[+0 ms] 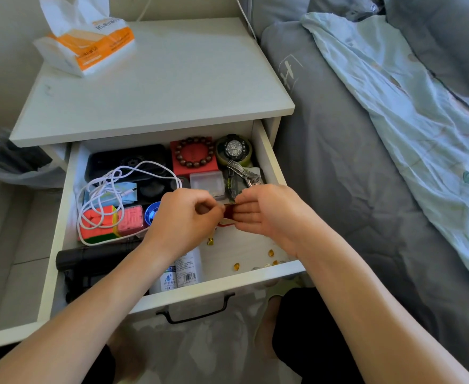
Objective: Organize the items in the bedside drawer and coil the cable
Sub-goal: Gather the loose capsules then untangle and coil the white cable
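Observation:
The bedside drawer [272,162] is pulled open. Over its middle, my left hand [184,217] and my right hand [265,210] pinch a small red packet [228,213] between them. A loose white cable [108,189] lies tangled on the left, over a pink puzzle cube [100,228] and a black case [128,159]. At the back sit a red box with a bead bracelet [194,152] and a black watch [234,148]. Small gold pieces [270,253] lie scattered on the drawer floor at the front right.
A tissue pack [89,42] stands on the white nightstand top [172,84]. A black flashlight [89,254] and a white bottle [183,271] lie at the drawer's front. A grey bed [352,162] is close on the right; a lined bin [14,164] stands left.

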The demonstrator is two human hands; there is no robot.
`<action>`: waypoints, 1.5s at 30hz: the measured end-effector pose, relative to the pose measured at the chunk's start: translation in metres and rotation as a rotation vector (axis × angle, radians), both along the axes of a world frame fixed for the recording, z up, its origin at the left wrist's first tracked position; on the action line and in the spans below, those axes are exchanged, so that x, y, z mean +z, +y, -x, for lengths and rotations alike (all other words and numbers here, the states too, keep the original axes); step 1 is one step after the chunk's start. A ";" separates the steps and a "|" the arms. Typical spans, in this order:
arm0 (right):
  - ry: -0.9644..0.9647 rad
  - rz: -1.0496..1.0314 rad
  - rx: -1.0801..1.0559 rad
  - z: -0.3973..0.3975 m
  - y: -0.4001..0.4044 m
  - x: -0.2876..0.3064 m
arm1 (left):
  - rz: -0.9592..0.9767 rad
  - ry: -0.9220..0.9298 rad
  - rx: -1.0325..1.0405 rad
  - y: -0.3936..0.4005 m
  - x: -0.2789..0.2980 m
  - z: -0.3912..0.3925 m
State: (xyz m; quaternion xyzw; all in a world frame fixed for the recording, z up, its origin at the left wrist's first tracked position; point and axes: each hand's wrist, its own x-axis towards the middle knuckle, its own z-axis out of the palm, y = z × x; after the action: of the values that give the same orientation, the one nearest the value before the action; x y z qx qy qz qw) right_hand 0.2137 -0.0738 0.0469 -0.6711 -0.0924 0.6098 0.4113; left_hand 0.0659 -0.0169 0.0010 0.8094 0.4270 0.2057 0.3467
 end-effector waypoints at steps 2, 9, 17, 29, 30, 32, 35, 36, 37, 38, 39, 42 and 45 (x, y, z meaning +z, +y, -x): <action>-0.217 0.032 0.070 -0.007 0.002 -0.001 | 0.018 -0.001 0.041 0.002 0.000 0.001; -1.355 -0.026 1.107 -0.020 0.003 -0.027 | 0.061 -0.005 0.075 0.001 -0.001 0.004; -1.528 0.205 1.673 -0.013 0.012 -0.054 | 0.085 -0.026 0.070 0.002 -0.003 0.004; -1.183 0.354 1.796 -0.012 0.000 -0.056 | 0.076 -0.026 0.035 0.003 -0.006 0.000; -1.144 0.374 1.797 -0.011 0.002 -0.056 | 0.073 -0.023 0.031 0.004 -0.007 0.000; -1.096 0.381 1.794 -0.010 0.002 -0.057 | 0.068 -0.018 0.028 0.003 -0.007 0.001; -1.059 0.375 1.779 -0.010 0.000 -0.055 | 0.069 -0.012 0.033 0.002 -0.005 0.001; -1.047 0.379 1.779 -0.010 -0.001 -0.054 | 0.072 -0.006 0.036 0.002 -0.005 0.002; -1.038 0.385 1.784 -0.009 -0.001 -0.054 | 0.072 0.000 0.040 0.002 -0.005 0.003; -1.037 0.390 1.789 -0.009 -0.002 -0.053 | 0.067 0.006 0.041 0.002 -0.004 0.003; -1.040 0.397 1.794 -0.009 -0.002 -0.054 | 0.064 0.010 0.042 0.002 -0.005 0.004; -1.049 0.407 1.797 -0.008 -0.003 -0.056 | 0.054 0.017 0.038 0.002 -0.004 0.004; -1.039 0.396 1.808 -0.008 -0.002 -0.054 | 0.043 0.024 0.028 0.002 -0.005 0.004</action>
State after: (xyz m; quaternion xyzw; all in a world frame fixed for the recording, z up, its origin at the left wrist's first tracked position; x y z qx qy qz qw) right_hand 0.2215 -0.0760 -0.0074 -0.5861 -0.6206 0.3315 -0.4018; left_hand 0.0614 -0.0153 -0.0041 0.7982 0.4466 0.1917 0.3560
